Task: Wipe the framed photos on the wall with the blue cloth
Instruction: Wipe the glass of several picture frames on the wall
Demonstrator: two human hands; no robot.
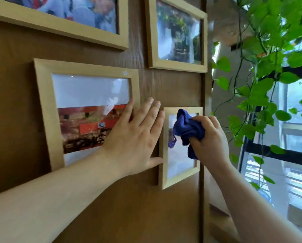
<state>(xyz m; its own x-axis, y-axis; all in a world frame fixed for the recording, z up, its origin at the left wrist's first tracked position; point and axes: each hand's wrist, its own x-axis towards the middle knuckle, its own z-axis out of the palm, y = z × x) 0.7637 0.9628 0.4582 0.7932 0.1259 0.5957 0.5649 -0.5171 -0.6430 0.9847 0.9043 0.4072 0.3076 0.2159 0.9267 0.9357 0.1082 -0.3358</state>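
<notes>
Several pale wooden framed photos hang on a brown wood-grain wall (15,106). My right hand (210,139) grips a crumpled blue cloth (186,130) and presses it against the glass of the small upright frame (161,165) at the lower right. My left hand (136,137) lies flat with its fingers spread, covering the gap between that small frame and the larger landscape frame (45,109); its thumb touches the small frame's left edge. Above hang a tall frame (153,41) and a wide frame (62,27).
The wall panel ends just right of the small frame at a dark vertical edge (202,190). A leafy green trailing plant (262,81) hangs close on the right, in front of a window with black bars (273,153).
</notes>
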